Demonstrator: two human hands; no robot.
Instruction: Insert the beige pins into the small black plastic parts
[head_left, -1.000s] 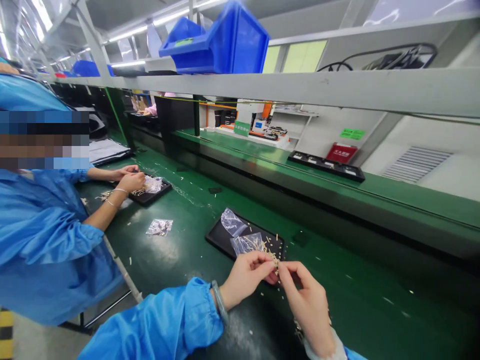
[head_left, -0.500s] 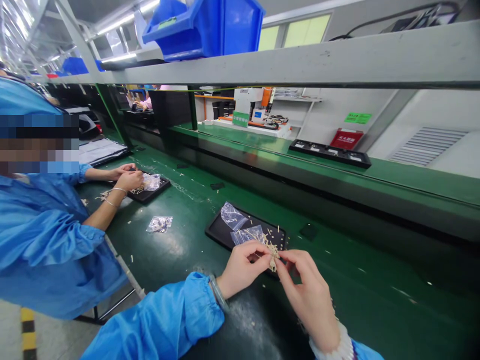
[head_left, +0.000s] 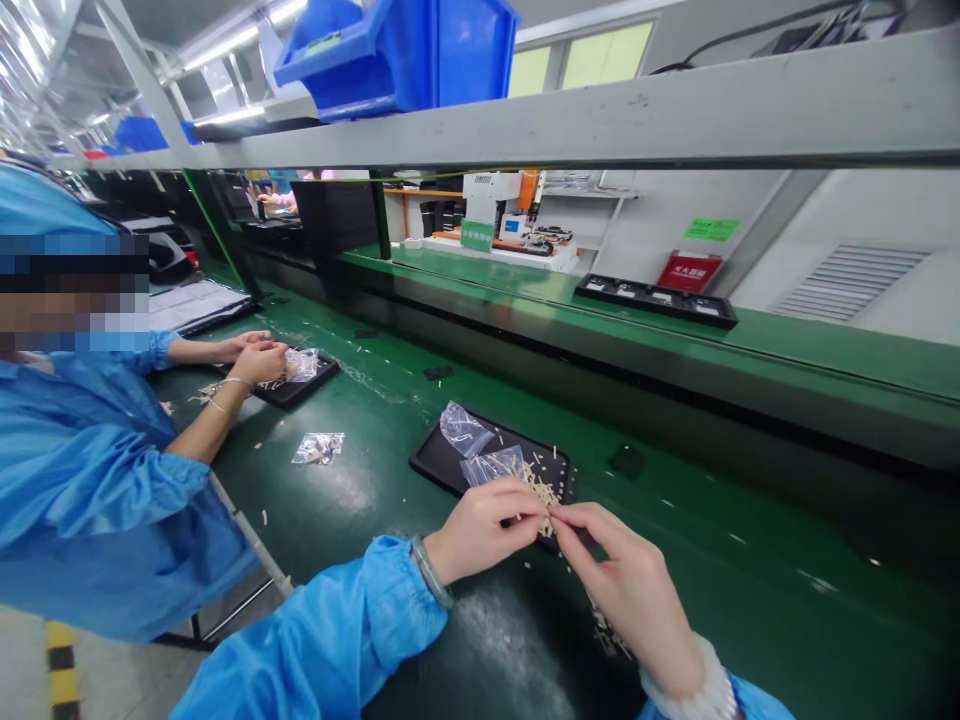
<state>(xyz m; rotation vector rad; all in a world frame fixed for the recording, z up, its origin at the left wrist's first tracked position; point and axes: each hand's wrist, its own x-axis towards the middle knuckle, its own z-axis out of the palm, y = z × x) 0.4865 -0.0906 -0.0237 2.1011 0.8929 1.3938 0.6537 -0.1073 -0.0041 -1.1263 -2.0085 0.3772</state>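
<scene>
My left hand (head_left: 486, 528) and my right hand (head_left: 631, 578) meet at the fingertips over the near right end of a black tray (head_left: 439, 462). Both are closed in a pinch, and whatever lies between the fingers is too small to make out. Just behind the fingertips is a heap of small beige strips (head_left: 546, 482) in the tray. Two clear plastic bags lie there too, one farther left (head_left: 465, 430) and one beside the heap (head_left: 495, 466). More small strips (head_left: 609, 635) are scattered on the table, partly hidden by my right hand.
A co-worker in blue (head_left: 82, 480) sits to the left, hands over another black tray (head_left: 304, 385). Between us lies a small clear bag (head_left: 319, 448). Dark flat pieces (head_left: 627, 460) rest on the green table. A raised ledge (head_left: 675, 425) runs behind, under a grey beam (head_left: 600, 130).
My fingertips have drawn closer together, and my right hand has shifted slightly right and down, uncovering more loose strips beside it. The view has moved slightly.
</scene>
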